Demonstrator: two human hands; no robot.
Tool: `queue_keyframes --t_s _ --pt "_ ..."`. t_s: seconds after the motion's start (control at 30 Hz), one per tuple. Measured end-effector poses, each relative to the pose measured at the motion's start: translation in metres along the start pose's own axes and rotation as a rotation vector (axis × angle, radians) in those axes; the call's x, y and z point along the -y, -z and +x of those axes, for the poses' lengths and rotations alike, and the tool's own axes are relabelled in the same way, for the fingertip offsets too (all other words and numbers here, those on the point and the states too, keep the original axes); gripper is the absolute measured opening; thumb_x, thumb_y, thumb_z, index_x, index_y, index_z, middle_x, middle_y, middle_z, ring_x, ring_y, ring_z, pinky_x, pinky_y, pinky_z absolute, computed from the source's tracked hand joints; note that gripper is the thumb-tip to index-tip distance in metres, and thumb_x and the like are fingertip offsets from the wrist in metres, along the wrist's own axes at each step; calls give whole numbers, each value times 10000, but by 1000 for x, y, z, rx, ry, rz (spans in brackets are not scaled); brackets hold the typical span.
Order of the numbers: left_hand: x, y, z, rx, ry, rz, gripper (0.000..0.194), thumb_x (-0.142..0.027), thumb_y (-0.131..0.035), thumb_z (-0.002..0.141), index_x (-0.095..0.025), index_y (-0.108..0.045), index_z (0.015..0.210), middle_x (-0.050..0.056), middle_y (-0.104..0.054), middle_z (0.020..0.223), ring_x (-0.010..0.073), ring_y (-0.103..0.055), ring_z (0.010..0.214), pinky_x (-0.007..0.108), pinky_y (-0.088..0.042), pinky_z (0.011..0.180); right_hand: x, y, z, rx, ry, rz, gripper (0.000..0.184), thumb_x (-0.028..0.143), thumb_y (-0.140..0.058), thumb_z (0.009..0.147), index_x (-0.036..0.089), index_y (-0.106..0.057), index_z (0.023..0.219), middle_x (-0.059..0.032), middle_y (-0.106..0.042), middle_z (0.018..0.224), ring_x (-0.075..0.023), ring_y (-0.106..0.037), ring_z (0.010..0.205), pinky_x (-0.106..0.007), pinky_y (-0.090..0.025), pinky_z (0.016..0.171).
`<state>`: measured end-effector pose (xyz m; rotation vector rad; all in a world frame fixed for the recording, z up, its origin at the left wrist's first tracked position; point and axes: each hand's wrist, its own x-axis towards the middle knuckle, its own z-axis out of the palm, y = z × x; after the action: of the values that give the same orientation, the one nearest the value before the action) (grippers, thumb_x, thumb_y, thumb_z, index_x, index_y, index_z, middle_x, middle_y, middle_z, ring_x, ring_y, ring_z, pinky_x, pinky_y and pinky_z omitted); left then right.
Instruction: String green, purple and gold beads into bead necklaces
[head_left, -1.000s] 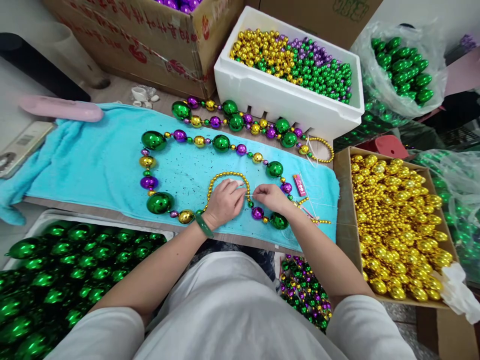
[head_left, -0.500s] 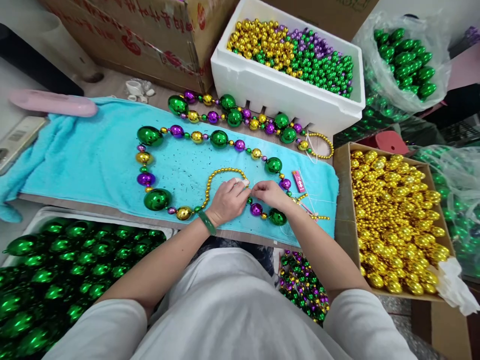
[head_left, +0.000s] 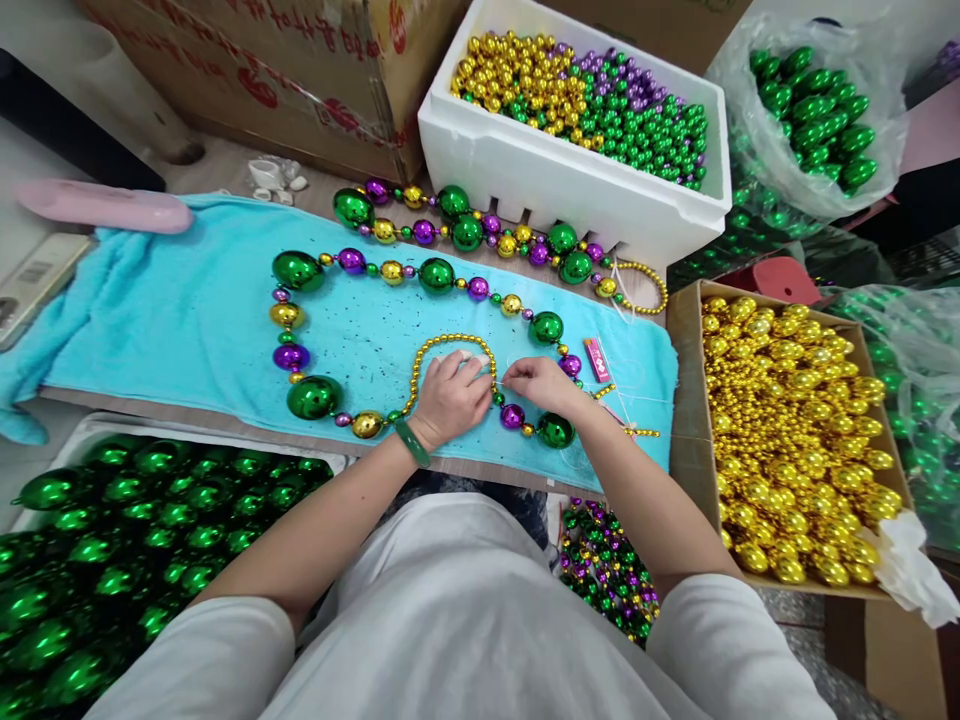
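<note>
A beaded necklace (head_left: 436,275) of large green, purple and gold beads lies in a loop on a turquoise towel (head_left: 150,330). Its small gold bead strand (head_left: 452,339) arches around my left hand (head_left: 454,397), which wears a green bangle. The fingers of that hand are curled at the strand's right side, by a small green bead; their tips are partly hidden. Just to the right, my right hand (head_left: 541,385) pinches a thin white thread (head_left: 501,382) that runs across to the beads beside my left hand. A purple bead (head_left: 512,416) lies below the two hands.
A second beaded necklace (head_left: 466,232) lies behind, before a white foam box (head_left: 480,150) of small beads. A carton (head_left: 686,370) of gold beads stands at right, a tray (head_left: 345,468) of green beads at left. A pink packet (head_left: 596,360) and loose threads lie on the towel.
My hands have drawn slightly apart, and thread shows between them. More of the gold strand is visible, now curving down along the right of my left hand.
</note>
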<state>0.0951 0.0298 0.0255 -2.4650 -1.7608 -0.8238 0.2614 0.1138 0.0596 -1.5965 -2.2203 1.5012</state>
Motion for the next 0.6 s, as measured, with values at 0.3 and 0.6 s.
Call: queue_keyframes --t_s 0.3,0.6 --pt "7 13 -17 157 -71 -50 142 -109 -537 798 -173 -657 839 128 -642 1047 282 -534 991 438 -481 814 -4 9 -2 -137 -74 -380 190 112 -544 788 138 -727 833 -78 -710 812 -173 -608 756 -243 -413 660" --pt "22 23 -20 218 -46 -279 244 -31 -486 817 -199 -662 841 95 -625 984 246 -543 991 412 -484 866 -6 8 -3 -234 -118 -612 243 78 -505 780 120 -718 891 -163 -718 965 -254 -654 920 -283 -432 722"
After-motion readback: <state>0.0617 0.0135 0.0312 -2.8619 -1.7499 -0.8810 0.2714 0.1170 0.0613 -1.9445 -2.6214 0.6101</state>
